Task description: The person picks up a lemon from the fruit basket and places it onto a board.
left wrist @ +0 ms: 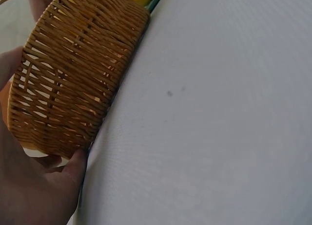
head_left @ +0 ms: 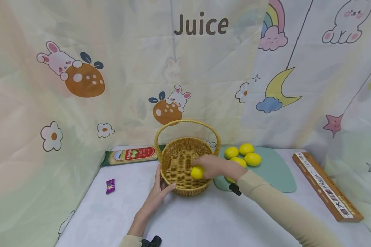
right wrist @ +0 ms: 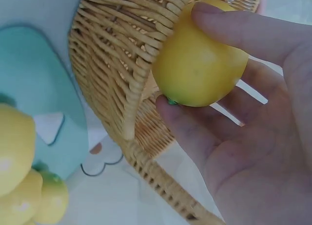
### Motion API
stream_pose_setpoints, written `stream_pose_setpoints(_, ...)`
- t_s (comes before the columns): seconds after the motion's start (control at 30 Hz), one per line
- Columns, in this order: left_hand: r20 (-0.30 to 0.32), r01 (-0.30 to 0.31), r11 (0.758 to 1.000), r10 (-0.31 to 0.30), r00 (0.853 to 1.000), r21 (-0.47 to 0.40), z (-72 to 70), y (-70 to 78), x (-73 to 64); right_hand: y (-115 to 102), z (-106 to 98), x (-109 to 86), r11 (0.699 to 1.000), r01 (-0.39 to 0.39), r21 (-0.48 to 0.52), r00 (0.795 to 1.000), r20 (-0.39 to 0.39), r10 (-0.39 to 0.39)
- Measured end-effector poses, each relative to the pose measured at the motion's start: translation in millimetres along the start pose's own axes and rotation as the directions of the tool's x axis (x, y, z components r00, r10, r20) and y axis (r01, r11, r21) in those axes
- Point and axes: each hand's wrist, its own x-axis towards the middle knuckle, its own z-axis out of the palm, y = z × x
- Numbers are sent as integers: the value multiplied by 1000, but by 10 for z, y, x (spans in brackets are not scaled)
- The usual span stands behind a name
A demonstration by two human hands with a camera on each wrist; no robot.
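Observation:
A round wicker basket [head_left: 185,192] with a tall arched handle stands mid-table. My left hand [head_left: 157,192] grips its left side, thumb at the rim and fingers along the outer wall; the left wrist view shows this hand [left wrist: 34,186] around the woven side [left wrist: 73,74]. Over the basket's right part, my right hand [head_left: 211,166] holds a yellow lemon [head_left: 197,172]. In the right wrist view thumb and fingers close round the lemon [right wrist: 200,59], right at the basket rim. More lemons [head_left: 252,159] lie to the right, some partly hidden behind my right arm.
The loose lemons rest on a pale green cutting board [head_left: 275,171]. A long brown pasta box [head_left: 327,187] lies at the far right. Behind the basket's left is a spaghetti packet [head_left: 136,154], with a small purple wrapped candy [head_left: 110,186] nearer. A printed curtain [head_left: 126,68] hangs behind.

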Motion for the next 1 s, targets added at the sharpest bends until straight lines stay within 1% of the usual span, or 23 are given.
stream_pose_setpoints(0.23, -1, 1, 1000, -1, 1000, -6, 24, -5, -20, -7, -65, -258, 999, -33, -6, 999, 1, 33)
stream_pose_setpoints(0.4, 1, -1, 1000, 1, 1000, 0, 15, 8, -21, 39, -92, -419, 1000, -18, -25, 999, -37, 17)
stream_pose_setpoints(0.73, 2, -2, 1000, 2, 1000, 4, 14, 4, -18, 255, -113, -693, 996, -65, -57, 995, -77, 60)
stream_pose_setpoints(0.8, 5, -2, 1000, 2, 1000, 4, 14, 1, -17, 324, -121, -753, 995, -77, -65, 994, -81, 71)
stream_pose_setpoints(1.0, 11, -9, 1000, 9, 1000, -2, 4, -6, 0, 557, -121, -935, 986, -144, -80, 986, -91, 137)
